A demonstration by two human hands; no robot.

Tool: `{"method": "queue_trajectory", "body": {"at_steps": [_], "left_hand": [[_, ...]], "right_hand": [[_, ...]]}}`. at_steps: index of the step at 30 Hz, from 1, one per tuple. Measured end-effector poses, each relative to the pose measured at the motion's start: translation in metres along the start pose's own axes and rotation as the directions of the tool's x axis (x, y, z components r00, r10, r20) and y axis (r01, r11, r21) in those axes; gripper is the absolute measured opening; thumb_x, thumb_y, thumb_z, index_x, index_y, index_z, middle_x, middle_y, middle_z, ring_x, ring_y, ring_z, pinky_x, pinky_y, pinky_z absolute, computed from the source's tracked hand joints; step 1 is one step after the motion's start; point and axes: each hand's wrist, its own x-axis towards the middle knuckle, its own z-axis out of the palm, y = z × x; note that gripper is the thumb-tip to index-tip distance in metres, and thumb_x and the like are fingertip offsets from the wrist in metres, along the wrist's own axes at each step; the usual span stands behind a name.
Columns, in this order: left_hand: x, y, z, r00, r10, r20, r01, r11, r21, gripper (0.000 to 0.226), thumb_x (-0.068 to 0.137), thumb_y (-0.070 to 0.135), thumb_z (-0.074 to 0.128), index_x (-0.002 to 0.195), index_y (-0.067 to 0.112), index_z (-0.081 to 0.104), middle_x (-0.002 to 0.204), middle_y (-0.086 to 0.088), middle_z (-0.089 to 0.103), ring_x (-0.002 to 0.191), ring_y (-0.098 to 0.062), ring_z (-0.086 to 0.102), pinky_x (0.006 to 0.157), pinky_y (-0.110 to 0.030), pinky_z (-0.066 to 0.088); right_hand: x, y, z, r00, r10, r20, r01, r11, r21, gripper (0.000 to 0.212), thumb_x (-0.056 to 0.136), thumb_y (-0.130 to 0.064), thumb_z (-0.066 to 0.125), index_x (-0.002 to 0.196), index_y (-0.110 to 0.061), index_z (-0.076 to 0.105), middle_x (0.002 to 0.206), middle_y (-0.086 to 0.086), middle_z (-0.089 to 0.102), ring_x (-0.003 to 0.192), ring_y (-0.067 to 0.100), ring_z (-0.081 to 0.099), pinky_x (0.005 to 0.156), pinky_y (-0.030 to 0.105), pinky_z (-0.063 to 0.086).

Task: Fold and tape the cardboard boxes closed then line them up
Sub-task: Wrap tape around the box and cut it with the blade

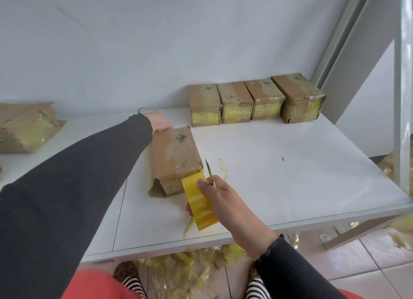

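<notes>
Centre of the frame: the cardboard box [176, 158] now being closed lies on the white surface [290, 175], its near end toward the viewer. A strip of yellow tape runs from that near end to the tape roll [202, 207] just below it. The right hand [225, 200] is curled around the roll, its thumb pressed on the tape, and the same hand pinches a small knife [210, 171] whose blade points up beside the box corner. The left hand [159, 122] rests on the far end of the box; its fingers are hidden behind the box, so whether they grip or merely press cannot be told.

Risks, as judged: the near left flap gapes and looks torn, so tape laid now may seal it crooked or leave it open. Pulling on the roll could drag the box if the left hand lets go. The blade, held with the roll, stands near the thumb and could nick it or cut the tape askew.

Upper right: four taped boxes [254, 102] stand side by side in a row against the pale wall [156, 41]. Left edge: crumpled cardboard pieces [26, 126]. Below the surface, tape scraps [192, 269] litter the tiled floor [368, 265]; a white frame [402, 97] rises at the right.
</notes>
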Motion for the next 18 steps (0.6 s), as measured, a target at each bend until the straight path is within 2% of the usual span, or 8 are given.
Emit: {"method": "queue_trajectory", "body": {"at_steps": [2, 3, 4, 7, 10, 12, 15, 18], "left_hand": [[-0.01, 0.002, -0.001, 0.969, 0.119, -0.216, -0.165, 0.964, -0.206, 0.012, 0.093, 0.015, 0.062, 0.091, 0.008, 0.071, 0.098, -0.007, 0.075, 0.091, -0.031, 0.071, 0.087, -0.04, 0.059], [-0.017, 0.004, -0.001, 0.927, 0.187, -0.324, -0.271, 0.933, -0.238, 0.015, 0.094, 0.019, 0.059, 0.088, 0.012, 0.071, 0.095, -0.005, 0.076, 0.091, -0.03, 0.072, 0.088, -0.044, 0.06], [-0.03, 0.009, -0.002, 0.903, 0.246, -0.354, -0.334, 0.918, -0.214, 0.022, 0.098, 0.025, 0.056, 0.083, 0.015, 0.069, 0.091, -0.002, 0.074, 0.088, -0.029, 0.07, 0.084, -0.042, 0.058], [-0.064, 0.019, 0.011, 0.873, 0.448, -0.196, -0.45, 0.892, 0.036, 0.044, 0.109, 0.044, 0.038, 0.088, 0.012, 0.059, 0.08, -0.011, 0.059, 0.078, -0.03, 0.056, 0.07, -0.036, 0.04], [-0.067, 0.011, 0.038, 0.907, 0.42, -0.03, -0.398, 0.878, 0.265, 0.064, 0.105, 0.066, 0.026, 0.127, 0.015, 0.057, 0.128, -0.01, 0.063, 0.117, -0.031, 0.057, 0.093, -0.042, 0.045], [-0.062, 0.004, 0.05, 0.906, 0.413, -0.092, -0.361, 0.867, 0.343, 0.067, 0.099, 0.074, 0.023, 0.139, 0.025, 0.046, 0.144, -0.005, 0.053, 0.131, -0.031, 0.048, 0.103, -0.049, 0.042], [-0.055, 0.003, 0.048, 0.894, 0.424, -0.143, -0.366, 0.877, 0.311, 0.069, 0.094, 0.079, 0.025, 0.137, 0.028, 0.043, 0.143, -0.005, 0.056, 0.126, -0.033, 0.054, 0.102, -0.051, 0.045], [-0.055, 0.006, 0.039, 0.805, 0.524, -0.279, -0.438, 0.842, 0.316, 0.052, 0.099, 0.069, 0.038, 0.124, 0.024, 0.049, 0.124, -0.001, 0.067, 0.105, -0.028, 0.066, 0.086, -0.046, 0.053]], "right_hand": [[0.0, 0.001, -0.001, 1.0, -0.005, 0.004, 0.005, 1.0, 0.004, 0.023, 0.109, -0.033, 0.045, 0.11, -0.012, 0.051, 0.097, 0.018, 0.078, 0.074, 0.016, 0.074, 0.061, 0.022, 0.056], [0.0, 0.001, -0.002, 1.0, -0.013, 0.008, 0.013, 1.0, 0.003, 0.024, 0.11, -0.034, 0.045, 0.112, -0.011, 0.051, 0.097, 0.018, 0.078, 0.074, 0.017, 0.074, 0.062, 0.022, 0.056], [0.0, 0.002, -0.002, 1.0, -0.021, 0.012, 0.021, 1.0, 0.001, 0.025, 0.11, -0.034, 0.045, 0.113, -0.01, 0.051, 0.098, 0.018, 0.078, 0.074, 0.017, 0.074, 0.063, 0.023, 0.056], [0.0, 0.003, -0.002, 0.999, -0.033, 0.021, 0.033, 0.999, -0.003, 0.029, 0.109, -0.035, 0.045, 0.114, -0.007, 0.05, 0.095, 0.017, 0.078, 0.072, 0.017, 0.073, 0.065, 0.024, 0.055], [0.0, 0.004, -0.001, 0.999, -0.046, 0.006, 0.047, 0.999, -0.011, 0.035, 0.109, -0.037, 0.046, 0.117, -0.003, 0.049, 0.098, 0.019, 0.078, 0.072, 0.016, 0.074, 0.075, 0.033, 0.058], [0.0, 0.004, 0.003, 0.997, -0.075, -0.023, 0.074, 0.997, -0.021, 0.041, 0.106, -0.044, 0.049, 0.116, -0.005, 0.05, 0.104, 0.023, 0.075, 0.08, 0.023, 0.076, 0.085, 0.042, 0.058], [0.006, 0.01, 0.013, 0.994, -0.101, -0.042, 0.099, 0.994, -0.041, 0.061, 0.086, -0.072, 0.051, 0.108, -0.015, 0.053, 0.12, 0.03, 0.064, 0.108, 0.045, 0.065, 0.1, 0.058, 0.05], [0.012, 0.01, 0.021, 0.995, -0.088, -0.039, 0.089, 0.996, 0.005, 0.051, 0.094, -0.069, 0.048, 0.11, -0.022, 0.056, 0.121, 0.019, 0.067, 0.113, 0.038, 0.061, 0.096, 0.043, 0.047]]}}
